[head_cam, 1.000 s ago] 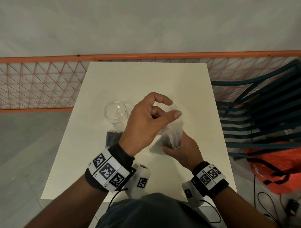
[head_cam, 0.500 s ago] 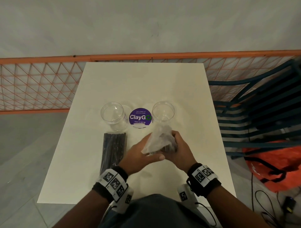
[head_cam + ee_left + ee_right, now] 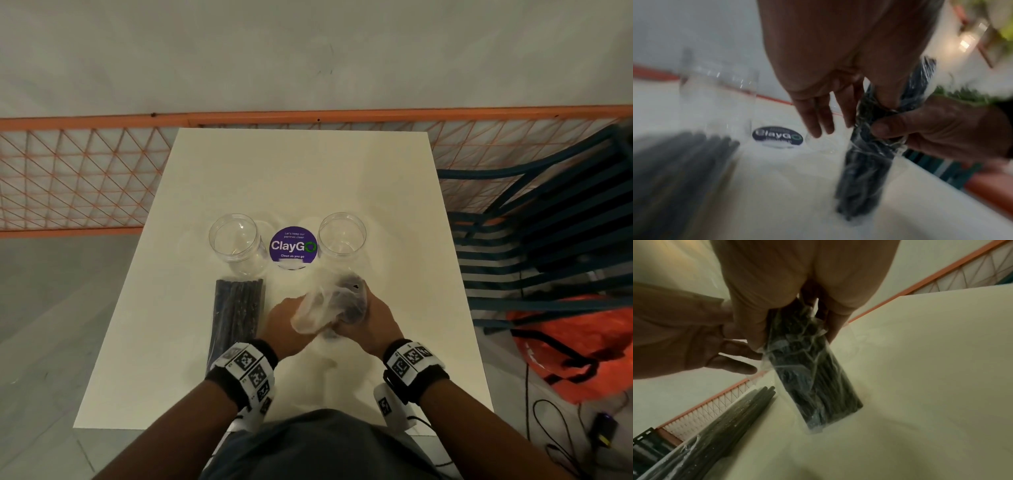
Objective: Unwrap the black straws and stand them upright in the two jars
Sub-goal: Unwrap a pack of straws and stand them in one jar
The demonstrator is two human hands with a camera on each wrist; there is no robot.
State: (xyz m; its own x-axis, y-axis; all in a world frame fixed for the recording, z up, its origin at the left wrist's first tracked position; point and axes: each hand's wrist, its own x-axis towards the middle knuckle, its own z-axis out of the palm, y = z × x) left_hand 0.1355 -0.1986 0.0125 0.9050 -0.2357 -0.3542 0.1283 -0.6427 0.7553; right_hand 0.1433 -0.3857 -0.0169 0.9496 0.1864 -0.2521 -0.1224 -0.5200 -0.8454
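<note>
Unwrapping is underway: at the head view's lower centre, the right hand [image 3: 368,320] clutches the wrapped straw bundle [image 3: 818,386] upright on the desk [image 3: 308,171]; the left hand [image 3: 286,323], fingers [image 3: 816,118] spread, pinches its wrapper [image 3: 313,313]. Next, probably strip it and load the jars [image 3: 234,240].

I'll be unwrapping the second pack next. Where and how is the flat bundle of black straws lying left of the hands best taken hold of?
Take the flat bundle of black straws around its middle, coming from above with fingers across its narrow width. It lies flat on the white table, long axis running toward the left clear jar, both long sides free, so a mid-length grip should lift it level.
</note>
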